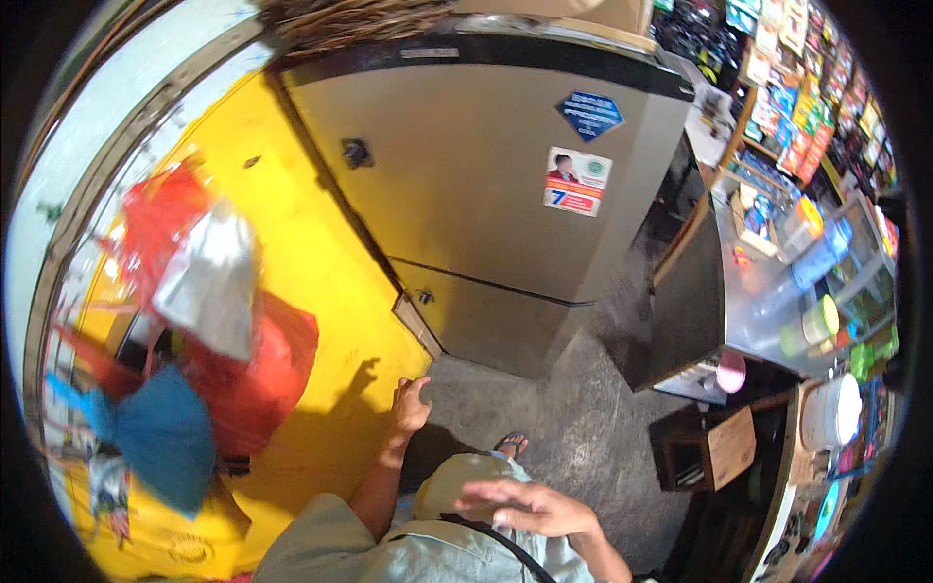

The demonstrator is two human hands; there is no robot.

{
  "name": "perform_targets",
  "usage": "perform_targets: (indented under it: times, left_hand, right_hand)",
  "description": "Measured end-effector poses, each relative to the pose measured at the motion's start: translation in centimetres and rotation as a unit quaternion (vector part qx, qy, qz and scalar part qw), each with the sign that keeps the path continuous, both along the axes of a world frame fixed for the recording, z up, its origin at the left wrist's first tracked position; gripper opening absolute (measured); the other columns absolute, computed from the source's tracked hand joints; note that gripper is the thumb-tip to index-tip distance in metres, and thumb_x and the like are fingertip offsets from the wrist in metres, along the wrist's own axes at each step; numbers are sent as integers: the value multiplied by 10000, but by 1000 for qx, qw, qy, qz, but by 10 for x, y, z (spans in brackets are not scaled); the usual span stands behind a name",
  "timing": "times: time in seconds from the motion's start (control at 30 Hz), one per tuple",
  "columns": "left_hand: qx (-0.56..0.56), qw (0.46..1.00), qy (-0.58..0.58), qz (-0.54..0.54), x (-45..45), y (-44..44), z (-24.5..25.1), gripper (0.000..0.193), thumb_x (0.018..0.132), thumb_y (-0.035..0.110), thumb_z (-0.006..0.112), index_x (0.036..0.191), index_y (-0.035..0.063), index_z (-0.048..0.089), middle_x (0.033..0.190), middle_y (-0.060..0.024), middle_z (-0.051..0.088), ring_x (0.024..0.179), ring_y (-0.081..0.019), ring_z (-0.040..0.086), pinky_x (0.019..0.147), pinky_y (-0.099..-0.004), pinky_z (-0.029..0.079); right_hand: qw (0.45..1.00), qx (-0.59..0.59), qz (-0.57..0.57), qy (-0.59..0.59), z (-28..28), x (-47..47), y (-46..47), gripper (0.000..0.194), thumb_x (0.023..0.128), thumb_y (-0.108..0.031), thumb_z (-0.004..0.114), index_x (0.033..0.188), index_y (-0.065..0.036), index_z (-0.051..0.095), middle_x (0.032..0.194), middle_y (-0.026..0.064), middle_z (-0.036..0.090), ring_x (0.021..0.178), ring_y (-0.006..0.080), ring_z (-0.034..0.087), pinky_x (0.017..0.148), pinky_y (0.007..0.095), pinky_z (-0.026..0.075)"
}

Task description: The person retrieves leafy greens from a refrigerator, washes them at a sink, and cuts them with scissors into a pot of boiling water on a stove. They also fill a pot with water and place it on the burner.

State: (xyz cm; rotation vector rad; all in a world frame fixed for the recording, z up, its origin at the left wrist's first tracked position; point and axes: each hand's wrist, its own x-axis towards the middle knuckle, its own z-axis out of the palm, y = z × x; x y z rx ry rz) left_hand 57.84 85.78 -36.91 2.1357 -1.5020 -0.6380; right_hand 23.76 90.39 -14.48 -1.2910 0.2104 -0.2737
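Observation:
My left hand (412,405) hangs in front of me beside the yellow wall covering (328,342); nothing shows in its loosely bent fingers. Close to my shirt, my right hand (543,508) is held flat with the thumb apart, also empty. A black strap (503,543) runs across the shirt just below it. Beyond both hands stands a grey two-door refrigerator (466,175), bearing a blue sticker (590,114) and a printed sticker (577,182). Neither hand touches it.
Red plastic bags (248,379), a whitish bag (208,280) and a blue bag (164,441) hang at left. On the right, a counter (765,313) holds bottles and containers, below shelves of packets (794,124). A wooden stool (731,448) stands on the concrete floor (583,430).

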Motion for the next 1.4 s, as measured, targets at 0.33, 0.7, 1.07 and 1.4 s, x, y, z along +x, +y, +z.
perform_targets:
  times: [0.33, 0.7, 1.07, 1.4]
  left_hand:
    - [-309, 840, 116, -431, -229, 41, 139, 245, 935, 278, 631, 1048, 91, 743, 1202, -131, 681, 1293, -320, 538, 1125, -520, 335]
    - [-137, 885, 288, -338, -167, -18, 78, 539, 1038, 494, 429, 1131, 68, 746, 1304, -111, 671, 1311, -293, 545, 1149, -466, 346]
    - [-309, 820, 429, 221, 141, -247, 32, 262, 988, 275, 547, 1162, 83, 585, 1116, -77, 597, 979, -225, 602, 874, -393, 499]
    - [-228, 918, 299, 124, 103, -231, 67, 530, 972, 465, 568, 1221, -3, 574, 1203, -200, 579, 1038, -335, 598, 868, -478, 531]
  right_hand:
    - [852, 278, -386, -216, -142, 12, -2, 624, 1048, -553, 396, 1431, -68, 480, 1476, 98, 507, 1371, 271, 465, 1130, 410, 366]
    - [819, 349, -456, -10, -107, 32, 16, 646, 1046, -543, 379, 1389, -23, 550, 1426, 147, 570, 1364, 275, 471, 1132, 456, 317]
    - [730, 165, -633, 199, -214, -24, -5, 354, 1008, -301, 592, 1234, -37, 661, 1167, 104, 705, 1061, 210, 666, 910, 368, 520]
    - [428, 325, -630, 560, -387, -30, 314, 421, 872, -352, 607, 1101, -24, 740, 1050, 194, 739, 947, 322, 726, 848, 428, 572]
